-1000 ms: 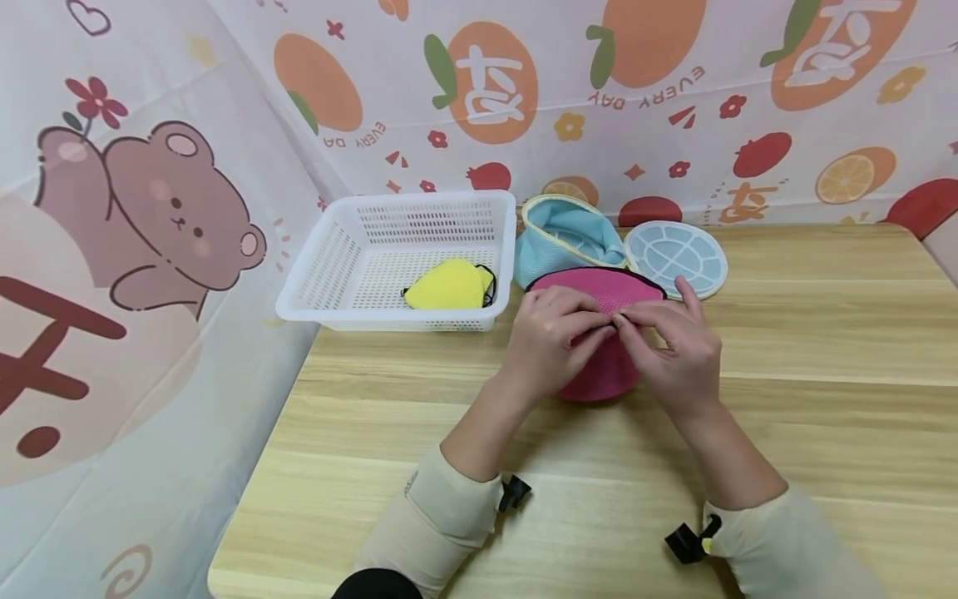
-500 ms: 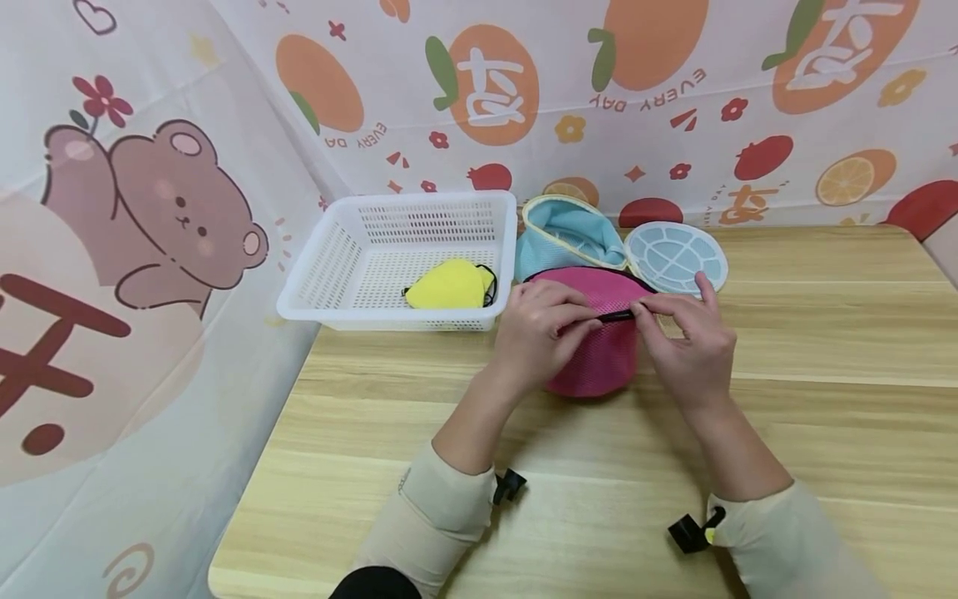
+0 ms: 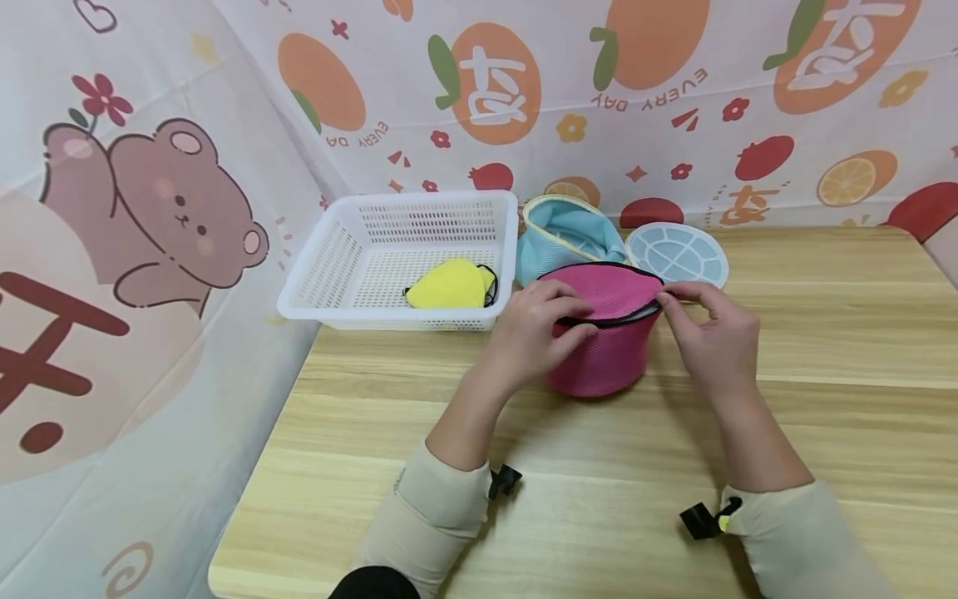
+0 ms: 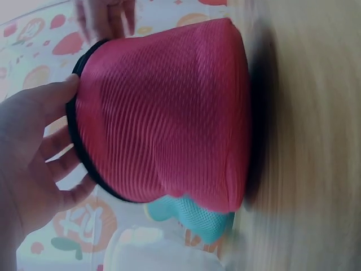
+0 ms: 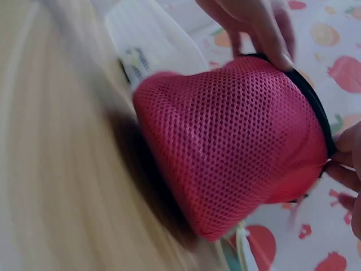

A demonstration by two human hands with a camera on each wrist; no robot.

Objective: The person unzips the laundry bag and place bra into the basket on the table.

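Note:
A pink mesh laundry bag (image 3: 602,362) with a black zipped rim stands upright on the table. My left hand (image 3: 530,329) pinches the front left of that rim between thumb and fingers. At the rim's right end, my right hand (image 3: 714,341) pinches the black zip edge with thumb and forefinger; any zip pull is hidden by the fingertips. A narrow pale gap shows along the front right of the rim. The mesh side (image 4: 163,118) fills the left wrist view, and the right wrist view shows both hands at the black zip (image 5: 313,101).
Behind the bag sits a light blue mesh bag (image 3: 535,249) with its mouth spread. A round light blue lattice disc (image 3: 677,254) lies to its right. On the left is a white plastic basket (image 3: 314,283) holding a yellow pouch (image 3: 449,284) with black cord.
My right hand has slid rightward along the black rim, away from my left hand. The bag has shifted slightly, and a gap now shows at the front right rim.

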